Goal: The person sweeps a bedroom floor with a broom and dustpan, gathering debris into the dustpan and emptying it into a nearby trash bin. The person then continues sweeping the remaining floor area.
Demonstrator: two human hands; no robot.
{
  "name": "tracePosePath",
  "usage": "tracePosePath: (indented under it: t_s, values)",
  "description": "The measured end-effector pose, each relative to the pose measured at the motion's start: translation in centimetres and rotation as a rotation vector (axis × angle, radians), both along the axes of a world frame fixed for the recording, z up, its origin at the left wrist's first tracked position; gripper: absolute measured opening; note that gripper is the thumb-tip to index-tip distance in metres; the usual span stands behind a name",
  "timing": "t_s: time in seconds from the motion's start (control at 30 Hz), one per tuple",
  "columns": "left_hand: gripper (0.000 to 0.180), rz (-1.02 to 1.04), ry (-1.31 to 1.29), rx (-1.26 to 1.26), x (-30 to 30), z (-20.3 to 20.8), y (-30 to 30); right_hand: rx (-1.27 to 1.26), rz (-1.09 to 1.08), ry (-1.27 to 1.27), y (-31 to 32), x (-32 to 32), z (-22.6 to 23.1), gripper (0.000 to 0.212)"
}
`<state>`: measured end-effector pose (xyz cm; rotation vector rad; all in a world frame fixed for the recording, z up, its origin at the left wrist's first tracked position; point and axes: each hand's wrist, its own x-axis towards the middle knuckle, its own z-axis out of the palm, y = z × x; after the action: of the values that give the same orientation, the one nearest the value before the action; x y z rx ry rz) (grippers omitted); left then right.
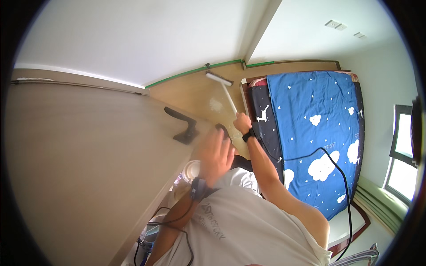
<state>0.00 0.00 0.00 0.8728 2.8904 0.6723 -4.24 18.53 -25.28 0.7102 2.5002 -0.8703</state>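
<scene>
Bedroom, tan floor (pixel 188 94), white walls; green tape (pixel 191 72) runs along the wall base. Beige door (pixel 84 155) fills the left side of the view, with a dark lever handle (pixel 183 125) near its edge. Bed to the right, under a blue cloud-print cover (pixel 301 97); a black cable (pixel 342 177) loops across it.

Implement: long-handled floor brush (pixel 229 98), white handle and head, dark bristles. Head lies out ahead of the person, just beside the bed's corner and near the taped wall base. Bristle contact with the floor cannot be confirmed from this angle.

Right hand (pixel 242 123): fingers curled firmly round the handle, arm reaching forward. Left hand (pixel 215 153): blurred, fingers extended and somewhat spread, nothing visible in its grasp; near the door edge, below the lever handle. Cannot tell whether it touches the door.

Pale patch (pixel 215 105) on the floor left of the handle; nature unclear.

Judgement: step in hand looks like one-handed brushing of the floor between door and bed. Next stroke would call for a steady right grip, with the head kept off the bed frame and the tape.
</scene>
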Motion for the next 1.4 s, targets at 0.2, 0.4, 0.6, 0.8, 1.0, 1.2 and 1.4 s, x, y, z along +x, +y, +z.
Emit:
tracePosePath:
  t_s: [0.2,0.4,0.6,0.8,1.0,1.2,1.4]
  values:
    - [0.030,0.313,-0.369,0.128,4.1,-2.4,-4.3,0.130,0.001,0.012,1.8,-5.4,-6.3,0.022]
    - [0.054,0.484,-0.434,0.055,2.2,-4.8,-7.5,0.225,0.285,-0.154,2.3,-5.4,-9.0,0.023]
    - [0.068,0.471,-0.451,0.168,1.2,-4.0,-5.5,0.150,0.206,-0.070,3.4,2.2,-11.8,0.019]
    - [0.072,0.445,-0.294,0.076,1.0,-5.7,-4.1,0.213,0.452,-0.140,8.2,11.1,-7.6,0.022]
    - [0.049,0.616,-0.307,0.327,-1.0,-4.3,-4.3,0.181,0.410,-0.196,10.6,16.2,-3.6,0.024]
    - [0.061,0.503,-0.390,-0.074,-5.6,-3.7,-4.7,0.186,0.323,-0.177,10.4,18.9,-1.5,0.026]
    - [0.057,0.556,-0.323,-0.098,-4.1,-4.6,-4.4,0.144,0.288,-0.048,10.0,18.2,-1.0,0.026]
